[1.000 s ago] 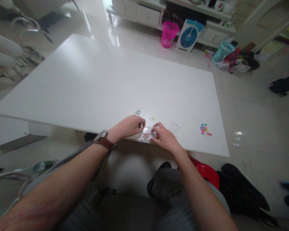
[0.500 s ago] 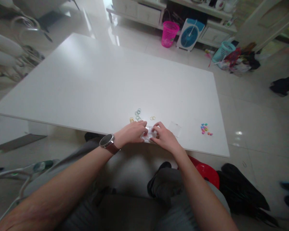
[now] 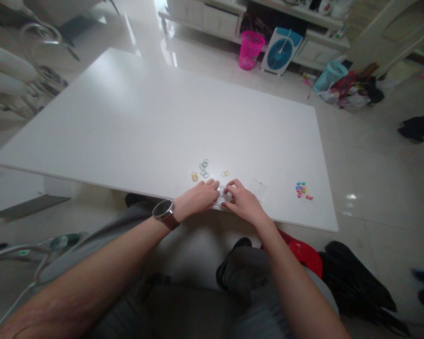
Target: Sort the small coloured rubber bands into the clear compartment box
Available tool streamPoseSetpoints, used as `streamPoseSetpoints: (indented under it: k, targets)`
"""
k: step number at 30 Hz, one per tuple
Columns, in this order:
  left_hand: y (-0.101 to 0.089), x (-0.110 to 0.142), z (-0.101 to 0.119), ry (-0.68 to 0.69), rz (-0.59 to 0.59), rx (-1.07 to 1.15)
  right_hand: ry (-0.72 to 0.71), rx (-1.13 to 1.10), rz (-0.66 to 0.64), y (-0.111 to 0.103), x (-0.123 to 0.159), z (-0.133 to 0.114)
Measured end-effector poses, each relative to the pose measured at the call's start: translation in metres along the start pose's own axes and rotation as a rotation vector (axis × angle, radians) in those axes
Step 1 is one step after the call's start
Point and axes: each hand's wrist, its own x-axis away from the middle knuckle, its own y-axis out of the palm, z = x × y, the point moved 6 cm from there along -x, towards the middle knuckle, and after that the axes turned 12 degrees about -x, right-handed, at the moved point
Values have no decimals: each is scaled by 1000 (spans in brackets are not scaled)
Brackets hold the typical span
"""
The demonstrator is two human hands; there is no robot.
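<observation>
My left hand (image 3: 199, 196) and my right hand (image 3: 242, 201) meet at the near edge of the white table (image 3: 144, 122), both closed on a small clear plastic box (image 3: 222, 197) that lies between them. The fingers cover most of the box. A brown-strapped watch (image 3: 163, 212) is on my left wrist. Just beyond the hands lie small rubber bands: a yellow cluster (image 3: 194, 176), a green-blue cluster (image 3: 203, 166) and a few orange ones (image 3: 225, 173).
A clear flat lid (image 3: 258, 188) lies right of my hands, and a heap of colourful small beads (image 3: 302, 189) further right. Past the table stand a pink basket (image 3: 250, 49), a blue fan (image 3: 279, 47) and a teal basket (image 3: 328, 75). A red stool (image 3: 304, 254) sits below the table edge.
My left hand slid right and back toward the table edge, uncovering the yellow bands. Both hands stay on the clear box.
</observation>
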Motion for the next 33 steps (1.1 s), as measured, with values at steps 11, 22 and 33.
streamPoseSetpoints:
  k: [11,22,33]
  targets:
    - [-11,-2,-30,-143,8,373,-3,-36,-9,1,0,2]
    - [-16,10,-79,-546,280,413,-6,-64,-17,3,0,5]
    - [-27,9,-71,-391,189,413,1,-47,-18,3,0,3]
